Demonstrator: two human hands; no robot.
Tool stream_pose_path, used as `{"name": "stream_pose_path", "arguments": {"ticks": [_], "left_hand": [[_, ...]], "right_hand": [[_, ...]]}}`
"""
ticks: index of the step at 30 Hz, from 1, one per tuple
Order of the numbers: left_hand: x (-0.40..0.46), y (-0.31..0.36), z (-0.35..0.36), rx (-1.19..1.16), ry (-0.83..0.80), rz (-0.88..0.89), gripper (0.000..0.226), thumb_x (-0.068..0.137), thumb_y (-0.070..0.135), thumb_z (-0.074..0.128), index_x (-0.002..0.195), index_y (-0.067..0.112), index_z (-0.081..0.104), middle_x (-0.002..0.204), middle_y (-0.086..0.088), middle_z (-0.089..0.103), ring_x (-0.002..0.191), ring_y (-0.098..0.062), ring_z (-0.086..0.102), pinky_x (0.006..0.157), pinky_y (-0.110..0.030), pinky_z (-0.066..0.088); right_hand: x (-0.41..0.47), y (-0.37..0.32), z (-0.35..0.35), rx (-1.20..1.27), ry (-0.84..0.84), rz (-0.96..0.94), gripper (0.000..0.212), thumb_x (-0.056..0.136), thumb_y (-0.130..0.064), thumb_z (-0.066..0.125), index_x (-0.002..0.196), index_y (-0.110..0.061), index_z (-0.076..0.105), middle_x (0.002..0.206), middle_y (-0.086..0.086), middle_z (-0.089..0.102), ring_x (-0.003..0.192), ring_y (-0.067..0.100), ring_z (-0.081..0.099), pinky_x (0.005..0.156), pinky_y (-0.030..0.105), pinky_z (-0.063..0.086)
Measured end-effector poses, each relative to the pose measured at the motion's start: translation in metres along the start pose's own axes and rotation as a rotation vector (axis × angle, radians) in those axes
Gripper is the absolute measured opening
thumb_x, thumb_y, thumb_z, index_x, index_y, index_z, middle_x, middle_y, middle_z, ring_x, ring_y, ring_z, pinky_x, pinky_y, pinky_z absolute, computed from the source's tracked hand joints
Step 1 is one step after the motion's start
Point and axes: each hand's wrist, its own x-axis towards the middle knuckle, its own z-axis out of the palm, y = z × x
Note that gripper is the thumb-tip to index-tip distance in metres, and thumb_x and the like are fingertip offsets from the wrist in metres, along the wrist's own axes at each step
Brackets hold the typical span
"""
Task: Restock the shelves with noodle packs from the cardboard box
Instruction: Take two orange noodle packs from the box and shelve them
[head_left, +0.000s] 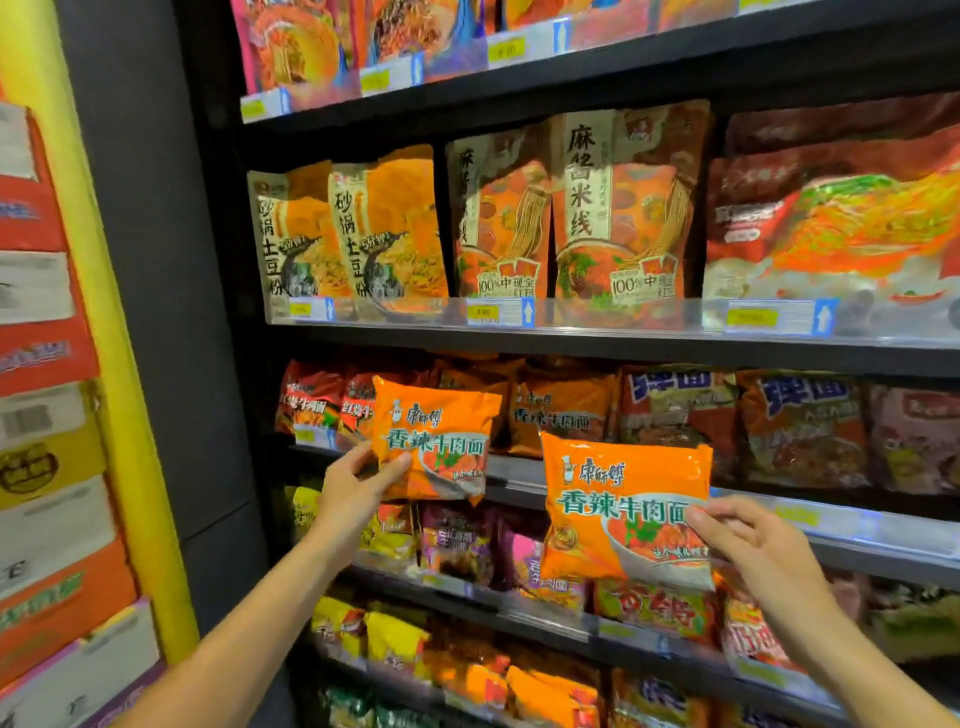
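Observation:
I hold two orange noodle packs with green lettering in front of a dark store shelf. My left hand (358, 480) grips the lower left corner of the left orange pack (441, 426), raised to the shelf row with matching orange packs (563, 410). My right hand (748, 540) grips the right edge of the right orange pack (618, 499), held lower and nearer to me. The cardboard box is out of view.
The shelf edge (623, 338) above carries tall pouches of noodles. Red and blue-lettered packs (800, 426) fill the row to the right. Lower rows hold purple, yellow and orange packs (457, 540). Stacked cartons (47, 467) and a yellow pillar (130, 415) stand at the left.

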Motion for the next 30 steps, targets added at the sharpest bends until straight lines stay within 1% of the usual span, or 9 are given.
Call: {"name": "stream_pose_path", "arguments": {"ticks": [2,4,8,12,17,19,23,27,30], "left_hand": [[0.029,-0.003,0.0,0.001,-0.027,0.009,0.018,0.083,0.038,0.078,0.099,0.03,0.072,0.102,0.006,0.074,0.101,-0.015,0.068,0.088,-0.031,0.053],[0.059,-0.011,0.0,0.012,-0.071,0.005,0.037,0.079,0.049,0.08,0.109,0.029,0.072,0.113,0.005,0.073,0.11,-0.018,0.066,0.095,-0.036,0.052],[0.097,-0.019,0.01,-0.071,-0.119,-0.001,0.022,0.086,0.028,0.077,0.102,0.014,0.074,0.099,-0.003,0.075,0.094,-0.021,0.069,0.082,-0.029,0.054],[0.121,-0.022,0.018,-0.113,-0.141,0.012,0.015,0.087,0.02,0.076,0.101,0.016,0.074,0.095,-0.002,0.073,0.087,-0.015,0.068,0.078,-0.027,0.056],[0.141,-0.031,0.031,-0.07,-0.113,0.054,0.016,0.088,0.018,0.075,0.103,0.02,0.07,0.097,0.001,0.073,0.088,-0.013,0.07,0.077,-0.023,0.055],[0.148,-0.037,0.035,0.021,-0.144,0.063,0.012,0.091,0.02,0.072,0.1,0.013,0.069,0.093,0.001,0.071,0.085,-0.016,0.068,0.07,-0.018,0.051],[0.153,-0.041,0.037,0.436,-0.175,0.186,0.034,0.092,0.033,0.07,0.113,0.01,0.057,0.092,-0.003,0.069,0.083,-0.022,0.066,0.072,-0.041,0.054],[0.141,-0.044,0.039,0.854,-0.146,0.3,0.055,0.094,0.037,0.065,0.133,0.008,0.038,0.078,-0.002,0.061,0.069,-0.022,0.061,0.053,-0.032,0.039],[0.137,-0.051,0.04,0.805,-0.075,0.311,0.071,0.094,0.037,0.064,0.147,0.007,0.027,0.124,-0.011,0.062,0.106,-0.028,0.063,0.078,-0.04,0.054]], "right_hand": [[0.004,-0.002,0.009,-0.007,0.033,0.014,0.021,0.087,-0.024,0.071,0.098,-0.006,0.066,0.084,0.008,0.077,0.08,0.02,0.074,0.062,0.025,0.051],[0.007,-0.004,0.017,-0.028,0.066,0.027,0.02,0.089,-0.021,0.07,0.099,-0.004,0.066,0.081,0.005,0.077,0.073,0.013,0.074,0.065,0.028,0.049],[0.015,-0.006,0.031,-0.053,0.127,0.015,0.019,0.088,-0.026,0.07,0.095,-0.008,0.068,0.064,0.0,0.071,0.05,0.0,0.062,0.045,0.014,0.042],[0.019,-0.011,0.045,-0.058,0.14,0.016,0.019,0.087,-0.027,0.071,0.095,-0.01,0.069,0.082,0.008,0.076,0.061,0.005,0.068,0.063,0.028,0.044],[0.021,-0.01,0.057,-0.072,0.182,0.019,0.02,0.087,-0.027,0.072,0.096,-0.01,0.07,0.085,0.008,0.076,0.069,0.011,0.07,0.067,0.031,0.046],[0.022,-0.011,0.061,-0.071,0.194,0.029,0.02,0.086,-0.027,0.072,0.096,-0.01,0.07,0.085,0.009,0.076,0.07,0.013,0.069,0.066,0.031,0.046],[0.023,-0.011,0.066,-0.066,0.207,0.023,0.018,0.087,-0.026,0.071,0.096,-0.011,0.069,0.082,0.004,0.077,0.071,0.011,0.07,0.067,0.032,0.047],[0.031,-0.018,0.067,-0.083,0.196,-0.019,0.017,0.089,-0.024,0.07,0.097,-0.009,0.068,0.081,0.005,0.076,0.074,0.012,0.071,0.071,0.033,0.049],[0.05,-0.024,0.066,-0.088,0.235,-0.075,0.014,0.09,-0.02,0.07,0.097,-0.008,0.069,0.082,0.007,0.077,0.075,0.015,0.073,0.069,0.032,0.052]]}}
